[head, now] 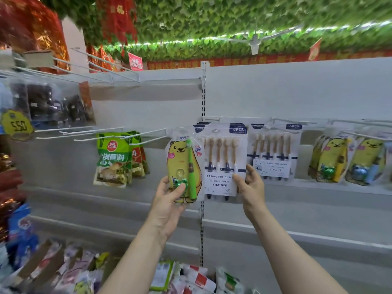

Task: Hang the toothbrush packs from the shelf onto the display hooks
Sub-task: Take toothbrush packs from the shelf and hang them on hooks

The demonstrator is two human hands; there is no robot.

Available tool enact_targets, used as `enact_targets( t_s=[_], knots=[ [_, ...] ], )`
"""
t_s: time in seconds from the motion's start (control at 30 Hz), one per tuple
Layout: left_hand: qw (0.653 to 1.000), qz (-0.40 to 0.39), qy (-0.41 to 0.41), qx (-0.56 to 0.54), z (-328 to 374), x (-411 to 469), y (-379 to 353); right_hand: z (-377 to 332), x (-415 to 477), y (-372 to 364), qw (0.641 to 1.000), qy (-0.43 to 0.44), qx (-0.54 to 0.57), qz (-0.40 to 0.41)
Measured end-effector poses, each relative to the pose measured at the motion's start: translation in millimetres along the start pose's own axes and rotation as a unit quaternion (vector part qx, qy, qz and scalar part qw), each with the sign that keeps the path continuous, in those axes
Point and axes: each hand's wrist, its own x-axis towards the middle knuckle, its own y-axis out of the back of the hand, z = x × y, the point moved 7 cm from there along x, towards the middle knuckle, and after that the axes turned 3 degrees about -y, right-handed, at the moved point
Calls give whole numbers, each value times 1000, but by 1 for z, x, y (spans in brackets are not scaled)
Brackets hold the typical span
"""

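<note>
My left hand (169, 198) grips the bottom of a yellow bear-shaped toothbrush pack (183, 164) with a green brush, held upright against the white back panel, its top near a white hook (146, 133). My right hand (250, 185) pinches the lower right corner of a white six-piece toothbrush pack (222, 158) that hangs at the front of a small stack. Further right hang another six-piece pack (274, 151) and more bear packs (331, 160).
Green sauce pouches (114, 160) hang on hooks to the left, beside several bare white hooks (80, 132). Dark bagged goods (48, 105) and a yellow price tag (17, 125) hang at upper left. Mixed packets (186, 276) lie on the shelf below.
</note>
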Motion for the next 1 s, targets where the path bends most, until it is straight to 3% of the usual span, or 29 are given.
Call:
enact_targets(
  t_s=[0.43,0.57,0.7,0.9,1.0],
  knots=[
    [999,-34,36,6,-19,3,-2,6,23,6,999,-33,-18,-37],
    [998,-45,47,4,-30,-10,-6,-1,13,9,995,-43,-82,-44],
    [996,-62,67,-8,-42,-25,-17,-29,-10,25,994,-8,-104,43],
    [993,-86,81,-18,-69,-46,-56,-89,-64,19,997,52,-51,-25],
    [992,-96,85,-16,-87,-58,-78,-106,-78,42,998,56,-31,-2]
  ],
)
